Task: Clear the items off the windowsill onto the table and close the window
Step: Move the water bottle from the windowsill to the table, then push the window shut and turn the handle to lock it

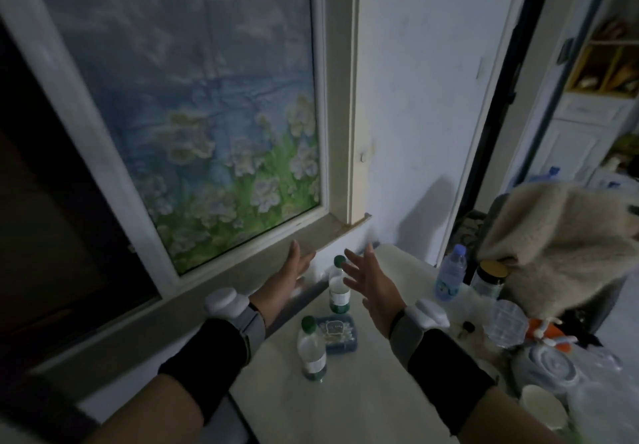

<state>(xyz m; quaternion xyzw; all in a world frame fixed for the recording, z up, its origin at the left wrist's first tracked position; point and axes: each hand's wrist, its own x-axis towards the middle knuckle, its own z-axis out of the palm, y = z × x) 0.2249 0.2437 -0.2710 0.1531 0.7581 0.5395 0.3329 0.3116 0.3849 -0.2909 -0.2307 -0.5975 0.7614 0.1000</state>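
Nearest you, lower centre of frame: green-capped bottle (312,350) is standing upright on the table (363,409), touching or just beside a blue box (340,333). Looks parked there clear of the sill. A second green-capped bottle (339,284) is standing further back, mid-frame, close to the wall.

Your hands are both hovering above that far bottle, fingers spread, gripping nothing. Left hand (294,272) is sitting at the edge of the windowsill (242,271); right hand (371,281) is floating over the table just right of the bottle. Reads as a release, or hands going up for the window.

Right side of frame: blue-capped bottle (451,272), a jar (489,279) and plastic clutter, well apart from your hands.

Sill strip in view is looking bare. Beyond it, the flower-print pane (193,105) is filling upper centre; dark gap (52,184) at left suggests the window is open.
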